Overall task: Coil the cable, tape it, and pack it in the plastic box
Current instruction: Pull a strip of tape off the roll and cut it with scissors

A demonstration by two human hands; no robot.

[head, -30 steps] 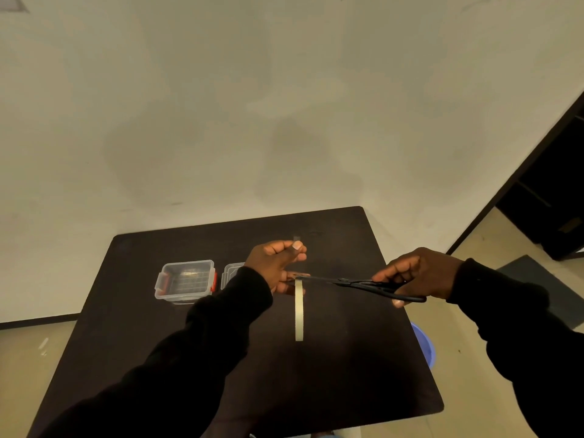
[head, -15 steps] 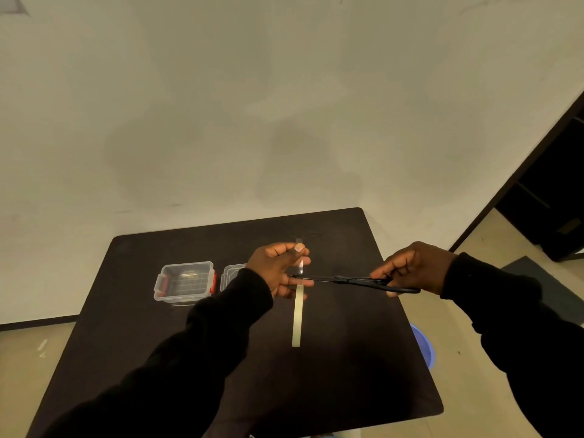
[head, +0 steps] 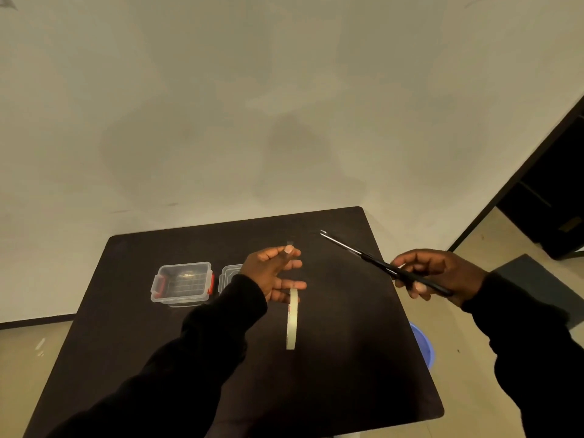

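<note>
Tape [head: 292, 319], a pale roll seen edge-on, hangs from the lower fingers of our left hand [head: 274, 273] above the middle of the dark desk [head: 347, 358]; in the head view, the only one we have, the cable itself is nowhere that we can make out. Our left grip is loosely spread, the thumb and forefinger pinched together near the top with what may be a small clear strip of tape rising from them, though it is too faint for us to be sure. The roll hangs from the curled lower fingers, so the hand has hold of it there. Our right hand [head: 433, 273] is off to the right, near the desk's right edge, and its grip is closed around the handles of black scissors [head: 376, 263]. Their blades point up and to the left, well apart from the left hand and the roll, and stand nearly together, with a slight split at the tips. To the left of our left wrist, a clear plastic box [head: 183, 284] with red latches stands open on the desk, and just beside it its clear lid [head: 230, 276] lies partly hidden behind our sleeve. A blue round object [head: 423, 346] shows on the floor past the desk's right edge.
</note>
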